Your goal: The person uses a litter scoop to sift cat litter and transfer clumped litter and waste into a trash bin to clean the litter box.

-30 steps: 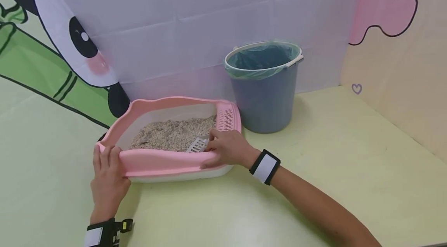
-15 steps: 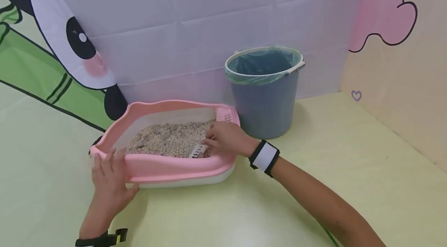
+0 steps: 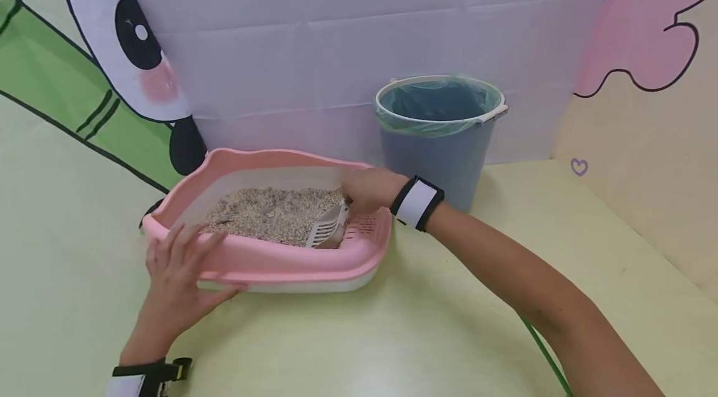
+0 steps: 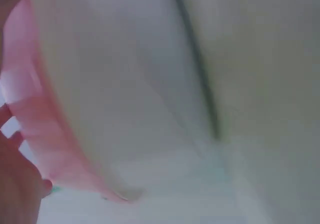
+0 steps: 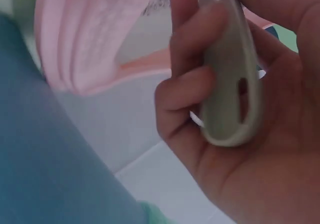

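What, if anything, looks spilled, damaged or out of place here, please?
Nothing stands out: the litter lies inside the box, the bucket stands upright with its liner folded outward, and the scoop in the right hand looks intact where visible.

Pale yellow-green surface (image 3: 449, 322) — litter box (image 3: 280, 262), bucket (image 3: 437, 151) beside.

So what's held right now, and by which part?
The right grip holds the slotted scoop by its handle. The left grip rests on the pink-rimmed tray, fingers spread.
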The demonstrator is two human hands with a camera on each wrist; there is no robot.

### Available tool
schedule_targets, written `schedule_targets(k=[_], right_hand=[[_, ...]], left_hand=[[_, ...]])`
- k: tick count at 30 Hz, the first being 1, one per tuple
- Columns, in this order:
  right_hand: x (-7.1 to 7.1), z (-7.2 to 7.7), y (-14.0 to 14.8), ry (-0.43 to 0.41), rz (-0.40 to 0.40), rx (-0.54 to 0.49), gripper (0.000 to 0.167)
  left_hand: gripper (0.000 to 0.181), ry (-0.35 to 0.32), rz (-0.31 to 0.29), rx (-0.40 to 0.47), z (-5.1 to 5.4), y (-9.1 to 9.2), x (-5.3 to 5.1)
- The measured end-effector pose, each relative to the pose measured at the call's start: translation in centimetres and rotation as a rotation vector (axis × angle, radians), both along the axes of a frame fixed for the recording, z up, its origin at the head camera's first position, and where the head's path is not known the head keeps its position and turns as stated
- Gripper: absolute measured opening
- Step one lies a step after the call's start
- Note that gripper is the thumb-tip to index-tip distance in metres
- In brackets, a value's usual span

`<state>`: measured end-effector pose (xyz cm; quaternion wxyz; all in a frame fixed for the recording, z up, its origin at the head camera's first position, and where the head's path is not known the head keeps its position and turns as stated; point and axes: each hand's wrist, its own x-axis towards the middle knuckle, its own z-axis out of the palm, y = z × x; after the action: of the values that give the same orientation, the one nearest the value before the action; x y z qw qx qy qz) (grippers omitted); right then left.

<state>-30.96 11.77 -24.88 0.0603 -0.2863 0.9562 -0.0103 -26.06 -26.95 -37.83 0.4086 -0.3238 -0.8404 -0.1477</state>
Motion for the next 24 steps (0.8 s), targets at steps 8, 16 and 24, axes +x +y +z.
schedule_targets(k=[8,16,24], right_hand=[[-0.2,1.0,-1.3,-0.025,0.024,0.096,0.022],[-1.1,-1.3,-3.5,-0.05,0.126,0.152,0.027],[-2.1,-1.1,-5.0,-0.037,0.151,0.127,0.021]], left_hand=[[0.11,-0.054,-0.043,0.194,-1.7,-3.3,-0.5],[0.094,0.03,-0.058,-0.091,1.1,2.9,1.5],[0.058,0.199,-0.159,-0.615,3.3,14.5,4.0]])
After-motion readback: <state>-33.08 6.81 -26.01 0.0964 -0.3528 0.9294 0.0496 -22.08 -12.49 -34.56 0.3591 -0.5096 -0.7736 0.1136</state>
